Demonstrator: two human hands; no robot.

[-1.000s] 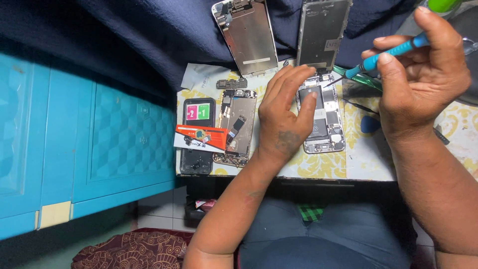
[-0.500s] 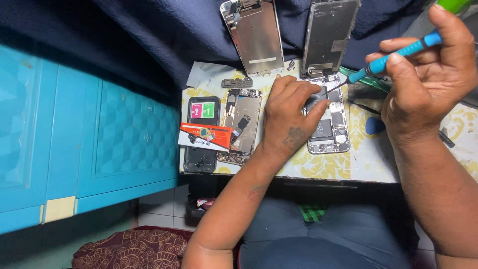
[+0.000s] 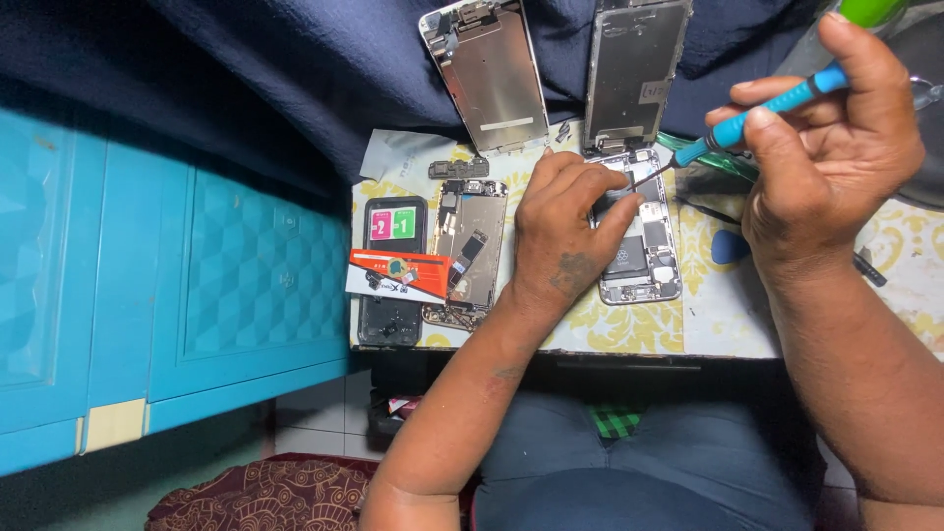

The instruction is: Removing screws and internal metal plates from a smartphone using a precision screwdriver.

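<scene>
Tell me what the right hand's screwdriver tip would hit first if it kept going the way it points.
The right hand aims the blue screwdriver down-left. Going on, its tip would probably meet the opened phone near its upper part, just beside the left hand fingers; depth is hard to judge.

One head-worn camera looks steeply down, close over the worktable point(image 3: 708, 324)

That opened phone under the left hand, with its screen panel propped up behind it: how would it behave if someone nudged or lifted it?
The opened phone lies flat, so it would probably slide, not roll. Its screen panel leans against dark cloth, so a push could likely tip it. Bare inner parts look fragile. The left hand presses on it, likely steadying it under the blue screwdriver in the right hand.
</scene>
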